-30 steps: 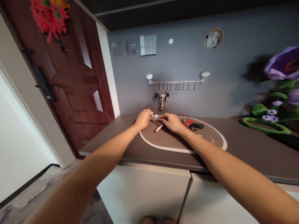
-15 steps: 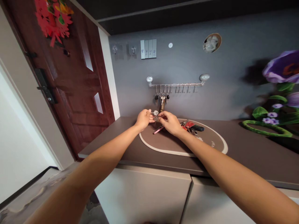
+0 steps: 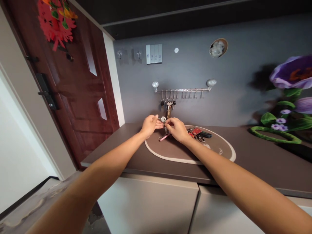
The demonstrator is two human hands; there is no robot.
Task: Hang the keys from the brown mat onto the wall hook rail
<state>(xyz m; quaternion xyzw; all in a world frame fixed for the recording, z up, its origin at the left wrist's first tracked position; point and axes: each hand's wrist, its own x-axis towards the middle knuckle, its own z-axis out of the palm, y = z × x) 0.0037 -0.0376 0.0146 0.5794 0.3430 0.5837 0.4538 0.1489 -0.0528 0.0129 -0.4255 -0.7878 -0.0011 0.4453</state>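
Observation:
Above an oval brown mat, my left hand pinches a silver key by its blade between thumb and fingers, its round head pointing right. My right hand is closed at the head of that key, its fingertips pinching a small part there, seemingly the key ring; more metal hangs below, partly hidden. Behind the hands, several keys with a brown tag hang from a clear hook rail on the wall. Under my right hand lies a pink strip, and beside it a bunch of keys with a red tag.
A brown countertop carries the mat, above white cabinet doors. Artificial purple flowers stand at the right. To the left is a dark red door. A switch panel and hooks are on the grey wall, with a dark shelf overhead.
The silver key has shifted slightly right, and my right fingertips have closed in at its head. The view has tilted a little.

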